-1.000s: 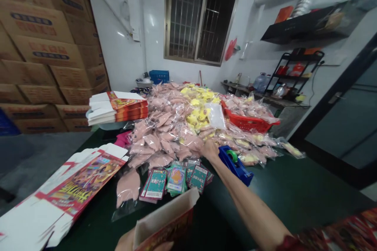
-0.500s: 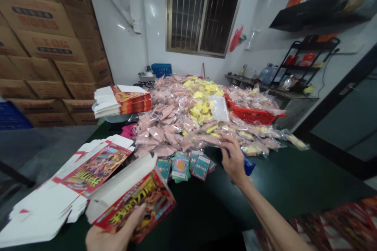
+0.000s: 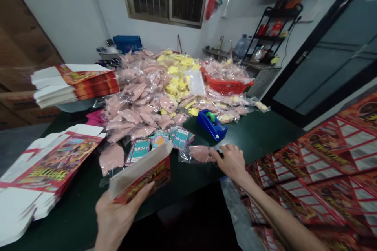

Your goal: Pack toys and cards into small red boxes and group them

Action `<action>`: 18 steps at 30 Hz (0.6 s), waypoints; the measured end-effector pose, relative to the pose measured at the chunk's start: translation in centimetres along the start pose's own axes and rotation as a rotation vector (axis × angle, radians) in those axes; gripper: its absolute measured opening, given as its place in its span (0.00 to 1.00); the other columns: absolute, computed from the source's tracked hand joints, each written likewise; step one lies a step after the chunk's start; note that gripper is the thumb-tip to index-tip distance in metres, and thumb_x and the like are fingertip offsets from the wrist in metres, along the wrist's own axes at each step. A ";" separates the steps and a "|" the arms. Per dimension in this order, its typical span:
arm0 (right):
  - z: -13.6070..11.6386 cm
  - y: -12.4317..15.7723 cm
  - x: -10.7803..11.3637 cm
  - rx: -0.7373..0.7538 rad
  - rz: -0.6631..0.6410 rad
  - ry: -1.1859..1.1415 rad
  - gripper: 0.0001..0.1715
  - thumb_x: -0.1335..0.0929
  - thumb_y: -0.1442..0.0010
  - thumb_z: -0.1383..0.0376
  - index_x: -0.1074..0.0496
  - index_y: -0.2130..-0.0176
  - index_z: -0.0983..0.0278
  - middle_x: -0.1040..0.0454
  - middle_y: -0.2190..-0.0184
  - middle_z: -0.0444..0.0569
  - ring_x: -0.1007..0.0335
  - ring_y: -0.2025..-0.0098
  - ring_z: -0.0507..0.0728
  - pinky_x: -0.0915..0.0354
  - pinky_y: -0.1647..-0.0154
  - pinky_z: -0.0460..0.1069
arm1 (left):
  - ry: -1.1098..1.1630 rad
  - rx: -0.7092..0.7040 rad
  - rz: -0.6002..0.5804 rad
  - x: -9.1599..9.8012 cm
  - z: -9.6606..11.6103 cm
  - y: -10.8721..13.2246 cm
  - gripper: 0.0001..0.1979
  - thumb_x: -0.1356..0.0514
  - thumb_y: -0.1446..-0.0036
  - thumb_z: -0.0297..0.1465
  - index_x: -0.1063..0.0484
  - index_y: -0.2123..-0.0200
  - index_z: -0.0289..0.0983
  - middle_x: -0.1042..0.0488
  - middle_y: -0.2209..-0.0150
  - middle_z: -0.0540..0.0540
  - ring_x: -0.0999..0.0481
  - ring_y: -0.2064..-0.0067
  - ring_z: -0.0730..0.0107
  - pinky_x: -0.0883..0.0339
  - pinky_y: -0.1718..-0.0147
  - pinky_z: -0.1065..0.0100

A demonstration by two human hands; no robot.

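Observation:
My left hand (image 3: 120,208) grips a red printed cardboard box (image 3: 144,182) with white inner walls, its raised end open and tilted. Between the fingers of my right hand (image 3: 232,160) is one end of a clear-bagged flat pink piece (image 3: 200,153), held low over the dark green table. Small printed cards (image 3: 141,149) lie in groups between the hands and the pile. Another bagged pink piece (image 3: 112,159) rests just left of the box. Beyond my right hand sits a blue tape dispenser (image 3: 212,125) with a green roll.
A heap of bagged pink and yellow pieces (image 3: 141,106) covers the table's far part, with a red basket (image 3: 228,85) at its right. Flattened cartons (image 3: 53,164) are stacked left, more (image 3: 75,80) behind. Printed red packages (image 3: 318,172) fill the lower right.
My right hand has drawn the bagged pink piece back from the pile, uncovering the tape dispenser. The left hand's box has tilted and turned. My view has swung right and down.

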State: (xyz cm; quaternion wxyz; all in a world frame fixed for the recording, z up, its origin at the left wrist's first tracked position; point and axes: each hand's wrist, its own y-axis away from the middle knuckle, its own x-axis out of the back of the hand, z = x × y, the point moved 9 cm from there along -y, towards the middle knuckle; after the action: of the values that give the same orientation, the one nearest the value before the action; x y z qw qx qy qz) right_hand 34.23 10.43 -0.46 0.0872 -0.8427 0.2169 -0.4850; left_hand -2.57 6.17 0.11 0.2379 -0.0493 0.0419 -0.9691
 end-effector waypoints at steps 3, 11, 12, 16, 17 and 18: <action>-1.8 -0.1 -2.4 0.025 -0.019 -0.055 0.19 0.29 0.55 0.51 0.31 0.76 0.63 0.31 0.70 0.54 0.36 0.60 0.64 0.42 0.57 0.58 | -0.070 -0.073 -0.111 -2.0 1.5 0.5 0.14 0.29 0.70 0.35 0.24 0.76 0.34 0.23 0.77 0.48 0.24 0.75 0.64 0.24 0.71 0.65; -1.9 -0.5 2.5 0.025 0.035 -0.450 0.20 0.31 0.50 0.51 0.41 0.73 0.62 0.39 0.81 0.38 0.41 0.80 0.49 0.42 0.80 0.44 | 0.026 0.079 -0.320 -4.0 1.5 0.4 0.15 0.30 0.66 0.36 0.23 0.73 0.33 0.20 0.74 0.45 0.21 0.72 0.61 0.24 0.71 0.65; -1.9 -0.6 5.1 0.011 0.110 -0.513 0.20 0.30 0.51 0.53 0.41 0.72 0.62 0.39 0.81 0.37 0.42 0.82 0.48 0.43 0.81 0.43 | 0.041 0.107 -0.355 -4.4 1.4 0.5 0.15 0.30 0.66 0.36 0.23 0.73 0.34 0.20 0.74 0.45 0.21 0.72 0.61 0.24 0.71 0.65; -5.4 0.3 14.4 0.125 0.415 -0.853 0.22 0.24 0.60 0.68 0.37 0.69 0.61 0.29 0.74 0.42 0.32 0.75 0.51 0.35 0.76 0.45 | 0.077 0.175 -0.506 -6.2 1.8 1.3 0.14 0.30 0.66 0.33 0.22 0.72 0.35 0.19 0.72 0.45 0.20 0.71 0.61 0.24 0.69 0.65; -7.5 0.6 15.3 0.220 0.391 -0.871 0.22 0.24 0.59 0.70 0.37 0.68 0.60 0.26 0.70 0.45 0.29 0.71 0.53 0.33 0.72 0.46 | 0.080 0.190 -0.549 -6.6 1.9 1.7 0.14 0.30 0.66 0.33 0.22 0.71 0.35 0.19 0.73 0.45 0.20 0.71 0.61 0.24 0.69 0.64; -9.8 1.0 15.6 0.333 0.325 -0.870 0.21 0.25 0.57 0.72 0.38 0.68 0.60 0.25 0.68 0.46 0.27 0.69 0.54 0.32 0.71 0.47 | 0.083 0.202 -0.593 -7.1 2.0 2.0 0.15 0.30 0.66 0.33 0.22 0.70 0.35 0.19 0.73 0.45 0.20 0.71 0.60 0.24 0.69 0.63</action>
State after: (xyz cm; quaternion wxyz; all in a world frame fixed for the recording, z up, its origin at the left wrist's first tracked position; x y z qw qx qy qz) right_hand 32.32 3.17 16.40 0.3777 -0.8970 0.2085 -0.0965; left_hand 4.84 7.55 1.39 -0.0533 0.0043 -0.0613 -0.9967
